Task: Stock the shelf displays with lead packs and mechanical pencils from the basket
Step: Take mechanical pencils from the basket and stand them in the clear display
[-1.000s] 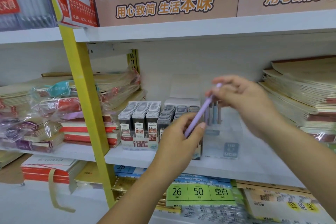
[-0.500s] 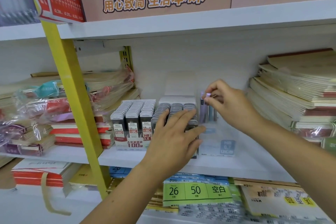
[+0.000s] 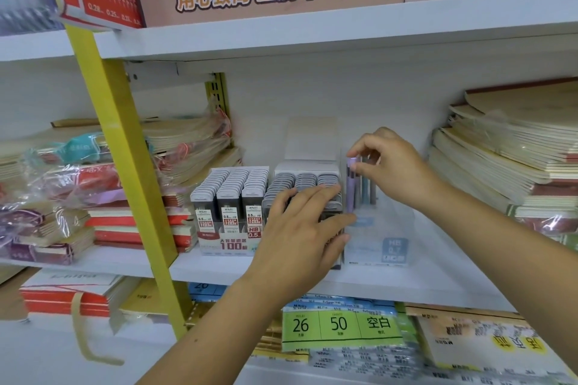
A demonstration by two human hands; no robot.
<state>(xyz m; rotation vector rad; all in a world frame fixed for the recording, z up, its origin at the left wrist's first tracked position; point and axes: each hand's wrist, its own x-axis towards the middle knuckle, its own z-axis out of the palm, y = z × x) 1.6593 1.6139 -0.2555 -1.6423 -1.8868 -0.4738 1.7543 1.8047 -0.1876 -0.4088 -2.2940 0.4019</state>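
Head view looks at a white shelf (image 3: 438,287) where two lead-pack displays and a clear pencil display stand side by side between stacks of notebooks (image 3: 513,153). The right hand (image 3: 395,169) has its thumb and forefinger pinched on the top of a lilac mechanical pencil (image 3: 351,187), which stands upright at the left edge of the clear pencil display (image 3: 380,237), just beside a few other upright pencils (image 3: 367,189) in muted blue and grey. The left hand (image 3: 300,234) lies with its fingers (image 3: 316,194) spread and nearly flat over the right-hand lead-pack display (image 3: 308,180), grasping nothing; it seems to steady that tray and the clear case touching it. The left-hand lead-pack display (image 3: 230,194), marked 0.5 and 100, looks full, with three rows of dark packs. The basket named in the task is not in view. The step in hand appears to be seating this pencil in its slot: its lower end is already inside the case, though whether it has reached the bottom cannot be told through the hazy plastic. The next move likely calls for letting go once the pencil stands on its own, keeping it from leaning against its neighbours, then reaching back for more stock, since the front of the case looks sparsely filled.
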